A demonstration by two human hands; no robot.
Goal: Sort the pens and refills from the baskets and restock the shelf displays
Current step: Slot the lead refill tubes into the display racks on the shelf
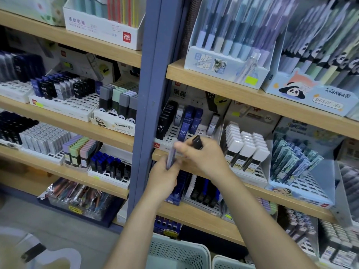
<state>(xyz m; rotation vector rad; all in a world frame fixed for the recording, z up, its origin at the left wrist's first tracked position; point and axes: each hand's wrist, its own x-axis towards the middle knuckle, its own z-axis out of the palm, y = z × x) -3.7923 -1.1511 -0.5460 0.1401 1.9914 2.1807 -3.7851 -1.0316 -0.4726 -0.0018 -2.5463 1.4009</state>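
In front of the slotted HB 0.7 lead display tray (175, 133), the left hand (165, 176) grips a purple refill case (171, 156) while the right hand (204, 154) pinches a black refill case (197, 141), apparently sorting colours before slotting them in.

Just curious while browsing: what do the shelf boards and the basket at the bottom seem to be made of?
Shelf boards: probably wood or wood-look laminate, matte, with pale grain lines. Basket: likely moulded plastic, pale grey-green, smooth, with regular perforations in its wall.
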